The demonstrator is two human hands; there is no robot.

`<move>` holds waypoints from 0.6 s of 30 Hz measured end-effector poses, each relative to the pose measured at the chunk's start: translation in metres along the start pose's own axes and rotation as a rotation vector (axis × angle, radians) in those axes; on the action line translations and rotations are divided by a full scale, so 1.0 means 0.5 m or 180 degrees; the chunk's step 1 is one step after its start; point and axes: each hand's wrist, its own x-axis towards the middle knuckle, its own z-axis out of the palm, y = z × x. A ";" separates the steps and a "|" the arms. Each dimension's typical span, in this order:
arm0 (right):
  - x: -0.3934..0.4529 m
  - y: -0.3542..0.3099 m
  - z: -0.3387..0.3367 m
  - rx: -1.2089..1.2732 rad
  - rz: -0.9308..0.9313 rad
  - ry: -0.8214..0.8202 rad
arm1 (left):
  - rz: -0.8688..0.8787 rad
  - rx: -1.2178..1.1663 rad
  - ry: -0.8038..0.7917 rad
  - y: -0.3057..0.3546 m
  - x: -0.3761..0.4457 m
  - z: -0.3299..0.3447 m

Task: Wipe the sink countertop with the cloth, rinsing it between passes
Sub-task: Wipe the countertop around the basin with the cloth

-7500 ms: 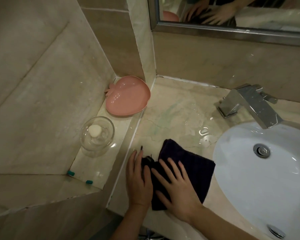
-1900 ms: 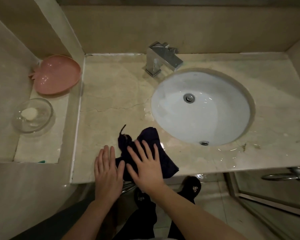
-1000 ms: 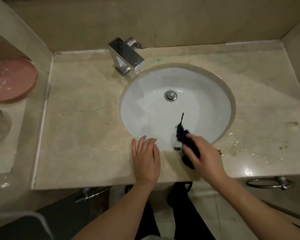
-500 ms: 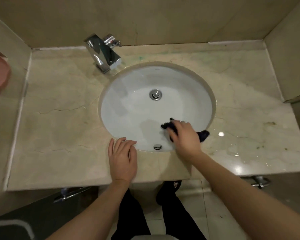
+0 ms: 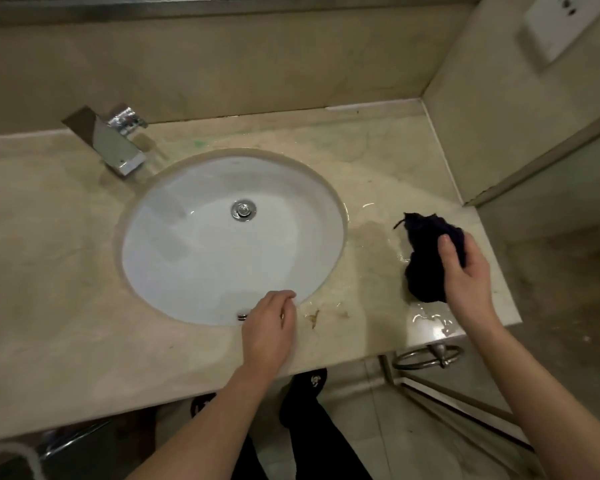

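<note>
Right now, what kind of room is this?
Most likely a bathroom: a round white sink basin is set into a beige marble countertop, a chrome faucet stands behind it, and a metal towel ring hangs below the counter's edge.

A bathroom: white basin (image 5: 222, 244) set in marble counter (image 5: 49, 271), chrome tap (image 5: 111, 143)
</note>
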 end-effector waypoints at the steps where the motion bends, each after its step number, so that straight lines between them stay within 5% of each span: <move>1: 0.015 0.016 -0.027 -0.0109 -0.0009 0.0098 | -0.0019 0.0097 0.0022 0.004 0.002 0.014; 4: 0.057 0.088 -0.098 -0.0605 0.0170 0.0370 | -0.0141 0.0273 0.0167 -0.001 0.006 0.026; 8: 0.065 0.207 -0.131 -0.2323 0.0066 0.0275 | -0.0371 0.0313 0.0177 0.001 0.012 0.033; 18: -0.046 0.185 0.054 -0.2144 -0.0429 0.0030 | -0.0457 0.0292 0.0201 0.008 0.014 0.030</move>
